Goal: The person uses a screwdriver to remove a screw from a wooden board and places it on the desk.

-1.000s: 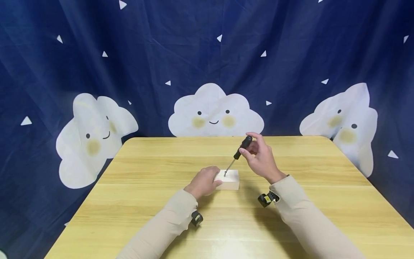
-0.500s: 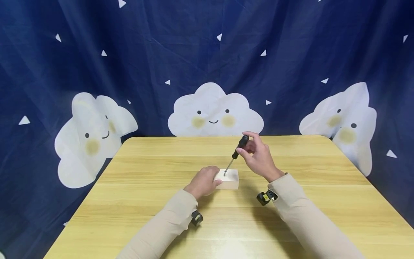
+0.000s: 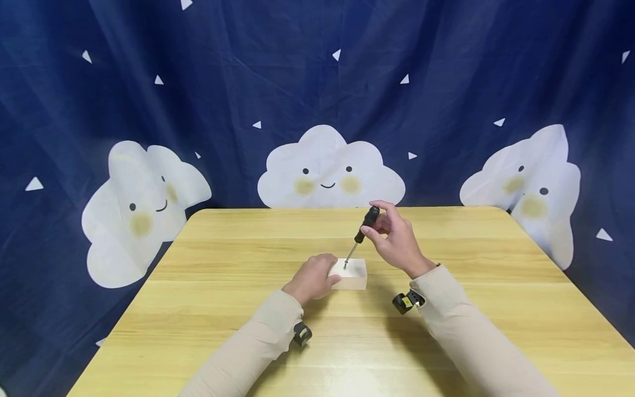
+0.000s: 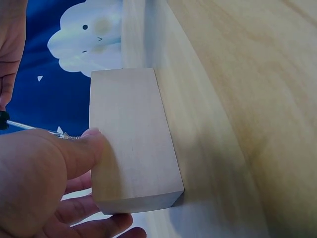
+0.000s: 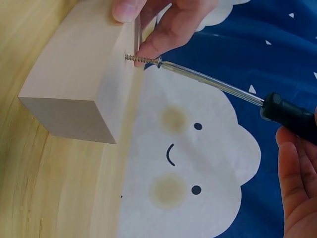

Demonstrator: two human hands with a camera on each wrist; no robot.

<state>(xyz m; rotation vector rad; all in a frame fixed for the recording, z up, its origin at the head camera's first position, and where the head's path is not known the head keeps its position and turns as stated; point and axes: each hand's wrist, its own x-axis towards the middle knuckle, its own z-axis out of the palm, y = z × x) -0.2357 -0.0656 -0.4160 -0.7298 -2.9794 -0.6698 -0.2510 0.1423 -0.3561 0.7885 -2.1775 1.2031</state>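
Note:
A pale wooden block (image 3: pixel 351 283) lies on the table, and my left hand (image 3: pixel 311 277) grips its left end between thumb and fingers. From the block's top face stands a screw (image 5: pixel 142 59), its threads mostly exposed and its tip in the wood. The tip of a screwdriver (image 3: pixel 367 225) with a black handle and steel shaft meets the screw's head; the shaft leans to the right. My right hand (image 3: pixel 397 242) holds that handle by the thumb and fingers, one finger at its top end. In the left wrist view the thumb hides part of the screw.
The wooden table (image 3: pixel 223 253) stretches out on all sides of the block. Behind it hangs a dark blue curtain (image 3: pixel 238 71) with white clouds and triangles. A small black camera (image 3: pixel 301 334) is strapped at the left wrist, another camera (image 3: pixel 404 302) at the right.
My right hand and the screwdriver handle have shifted slightly left, so the shaft stands a little steeper. The left hand and the block keep their place.

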